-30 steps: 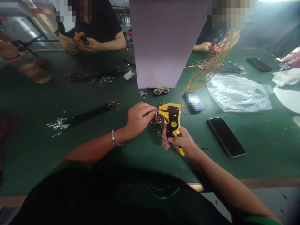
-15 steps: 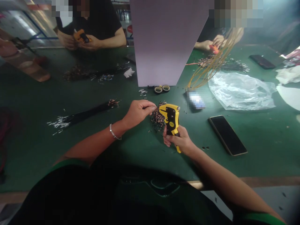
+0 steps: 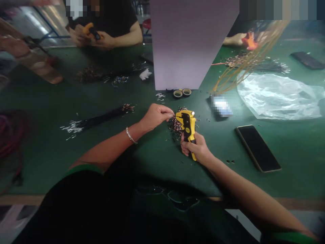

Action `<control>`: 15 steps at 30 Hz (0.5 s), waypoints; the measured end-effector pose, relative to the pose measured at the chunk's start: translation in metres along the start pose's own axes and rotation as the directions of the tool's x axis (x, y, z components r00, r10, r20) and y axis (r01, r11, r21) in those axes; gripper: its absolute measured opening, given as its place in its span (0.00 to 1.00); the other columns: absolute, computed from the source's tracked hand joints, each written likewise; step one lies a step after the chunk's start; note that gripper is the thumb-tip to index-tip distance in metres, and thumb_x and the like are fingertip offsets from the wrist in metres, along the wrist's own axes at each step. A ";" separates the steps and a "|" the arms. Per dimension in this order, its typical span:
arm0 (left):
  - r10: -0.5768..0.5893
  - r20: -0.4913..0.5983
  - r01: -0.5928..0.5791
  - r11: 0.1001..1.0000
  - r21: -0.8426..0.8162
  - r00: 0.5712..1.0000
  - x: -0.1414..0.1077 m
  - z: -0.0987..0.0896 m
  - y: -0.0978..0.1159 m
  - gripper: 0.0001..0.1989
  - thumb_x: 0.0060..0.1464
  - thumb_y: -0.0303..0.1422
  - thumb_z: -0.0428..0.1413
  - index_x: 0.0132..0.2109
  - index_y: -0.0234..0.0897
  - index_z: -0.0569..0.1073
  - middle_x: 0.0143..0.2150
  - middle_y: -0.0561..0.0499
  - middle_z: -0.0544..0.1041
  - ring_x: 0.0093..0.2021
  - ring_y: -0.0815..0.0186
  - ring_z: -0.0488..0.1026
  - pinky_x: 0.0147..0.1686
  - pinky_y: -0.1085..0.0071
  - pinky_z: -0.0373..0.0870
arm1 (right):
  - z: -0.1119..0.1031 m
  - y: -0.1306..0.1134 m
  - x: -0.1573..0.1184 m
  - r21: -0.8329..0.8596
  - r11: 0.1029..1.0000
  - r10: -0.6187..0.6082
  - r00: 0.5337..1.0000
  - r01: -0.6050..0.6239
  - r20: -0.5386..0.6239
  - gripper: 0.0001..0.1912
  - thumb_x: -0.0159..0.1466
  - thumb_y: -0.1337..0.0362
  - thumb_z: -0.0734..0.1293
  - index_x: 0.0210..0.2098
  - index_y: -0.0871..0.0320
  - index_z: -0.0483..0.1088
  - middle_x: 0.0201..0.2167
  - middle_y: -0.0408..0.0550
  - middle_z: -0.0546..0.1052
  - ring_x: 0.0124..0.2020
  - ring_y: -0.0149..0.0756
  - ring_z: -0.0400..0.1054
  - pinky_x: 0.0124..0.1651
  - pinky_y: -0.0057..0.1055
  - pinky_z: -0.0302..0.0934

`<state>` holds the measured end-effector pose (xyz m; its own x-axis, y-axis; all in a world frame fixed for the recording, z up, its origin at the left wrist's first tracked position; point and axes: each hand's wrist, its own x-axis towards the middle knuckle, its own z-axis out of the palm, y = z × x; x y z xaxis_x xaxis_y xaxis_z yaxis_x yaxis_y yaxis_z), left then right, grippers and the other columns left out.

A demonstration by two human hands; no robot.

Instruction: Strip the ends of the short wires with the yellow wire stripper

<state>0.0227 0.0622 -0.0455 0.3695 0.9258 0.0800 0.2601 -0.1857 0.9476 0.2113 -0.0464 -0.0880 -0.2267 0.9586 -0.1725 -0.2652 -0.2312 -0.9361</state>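
We grip a yellow automatic wire stripper [image 3: 187, 127] in our closed right hand [image 3: 195, 148], fingers wrapped round its handle. Our left hand [image 3: 155, 117] seems to pinch a thin wire [image 3: 171, 116] between thumb and fingers, just left of the tool's head. A tangled pile of short wires [image 3: 174, 127] lies under the tool, beside the right hand. We seem to be feeding in a wire; seating its end in the jaws comes next. Since the earlier view, our left fingertips have closed in on the tool.
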 end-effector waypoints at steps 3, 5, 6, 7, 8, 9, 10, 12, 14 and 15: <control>0.015 -0.013 -0.014 1.000 0.017 1.000 0.000 -0.001 -0.004 0.05 0.47 0.29 0.60 0.31 0.34 0.81 0.19 0.54 0.73 0.22 0.73 0.66 0.27 0.73 0.63 | 0.000 0.001 0.000 0.010 1.000 -0.005 1.000 0.005 0.026 0.10 0.52 0.69 0.69 0.32 0.57 0.63 0.14 0.33 0.65 0.13 0.25 0.57 0.15 0.26 0.54; 0.018 -0.016 -0.018 1.000 0.017 1.000 0.000 -0.001 -0.006 0.05 0.48 0.30 0.60 0.31 0.35 0.81 0.19 0.54 0.73 0.22 0.74 0.66 0.26 0.73 0.62 | 0.000 0.000 -0.001 0.033 0.999 -0.018 0.999 0.016 0.045 0.10 0.52 0.69 0.70 0.32 0.58 0.64 0.15 0.34 0.66 0.13 0.26 0.58 0.16 0.26 0.55; 0.021 0.004 -0.021 1.000 0.021 1.000 0.000 -0.002 -0.007 0.05 0.48 0.30 0.60 0.32 0.35 0.82 0.20 0.54 0.74 0.22 0.73 0.66 0.26 0.73 0.62 | -0.001 -0.001 -0.001 0.047 0.999 -0.027 0.999 0.026 0.034 0.11 0.52 0.69 0.70 0.32 0.58 0.65 0.17 0.35 0.67 0.14 0.26 0.58 0.16 0.27 0.56; 0.023 0.011 -0.023 1.000 0.017 1.000 -0.001 -0.002 -0.007 0.05 0.48 0.31 0.60 0.31 0.35 0.82 0.19 0.54 0.73 0.22 0.73 0.66 0.25 0.73 0.62 | -0.001 -0.002 -0.001 0.056 0.998 -0.038 0.999 0.036 0.022 0.11 0.52 0.69 0.70 0.32 0.58 0.65 0.18 0.35 0.67 0.15 0.26 0.59 0.17 0.27 0.57; 0.023 0.012 -0.023 1.000 0.020 1.000 -0.001 -0.002 -0.007 0.05 0.48 0.31 0.60 0.31 0.36 0.81 0.19 0.55 0.73 0.21 0.73 0.66 0.25 0.73 0.62 | -0.002 -0.003 -0.001 0.062 0.997 -0.047 0.999 0.046 0.011 0.10 0.52 0.68 0.70 0.32 0.58 0.65 0.18 0.36 0.68 0.15 0.26 0.59 0.18 0.28 0.57; 0.036 -0.002 -0.036 0.999 0.033 0.999 -0.002 -0.003 -0.006 0.05 0.48 0.31 0.60 0.31 0.36 0.81 0.19 0.55 0.72 0.21 0.74 0.65 0.25 0.73 0.62 | -0.003 -0.005 -0.001 0.075 0.996 -0.055 0.998 0.053 0.013 0.10 0.52 0.69 0.70 0.32 0.58 0.65 0.19 0.36 0.67 0.16 0.26 0.59 0.18 0.28 0.57; 0.049 -0.019 -0.048 0.998 0.047 0.999 -0.002 -0.003 -0.004 0.05 0.49 0.31 0.60 0.30 0.37 0.81 0.19 0.55 0.73 0.21 0.73 0.65 0.25 0.73 0.62 | -0.004 -0.007 -0.001 0.084 0.994 -0.065 0.998 0.063 0.016 0.10 0.52 0.69 0.70 0.32 0.58 0.65 0.19 0.36 0.67 0.16 0.27 0.60 0.18 0.28 0.58; 0.082 -0.071 -0.076 0.993 0.087 0.994 -0.004 -0.004 0.001 0.05 0.50 0.31 0.60 0.30 0.37 0.81 0.20 0.55 0.73 0.21 0.73 0.66 0.25 0.73 0.63 | -0.007 -0.009 0.000 0.086 0.992 -0.094 0.996 0.092 0.008 0.11 0.51 0.69 0.70 0.32 0.58 0.66 0.21 0.38 0.68 0.17 0.27 0.60 0.20 0.30 0.58; 0.138 -0.080 -0.124 0.979 0.159 0.987 -0.007 -0.004 0.007 0.06 0.52 0.32 0.58 0.31 0.38 0.80 0.21 0.54 0.74 0.22 0.72 0.66 0.26 0.72 0.64 | -0.009 -0.010 0.001 0.056 0.991 -0.124 0.992 0.125 -0.015 0.11 0.51 0.70 0.70 0.33 0.58 0.66 0.24 0.39 0.70 0.19 0.28 0.62 0.22 0.31 0.59; 0.173 -0.081 -0.154 0.966 0.207 0.982 -0.009 -0.004 0.010 0.07 0.53 0.32 0.58 0.31 0.38 0.80 0.22 0.54 0.75 0.23 0.72 0.67 0.27 0.72 0.64 | -0.010 -0.011 0.001 0.037 0.990 -0.136 0.990 0.137 -0.023 0.12 0.51 0.70 0.70 0.34 0.58 0.66 0.25 0.39 0.70 0.19 0.28 0.62 0.23 0.31 0.60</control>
<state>0.0185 0.0535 -0.0359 0.3357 0.9031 0.2679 0.3796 -0.3900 0.8389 0.2233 -0.0414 -0.0814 -0.1668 0.9847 -0.0507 -0.3279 -0.1039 -0.9390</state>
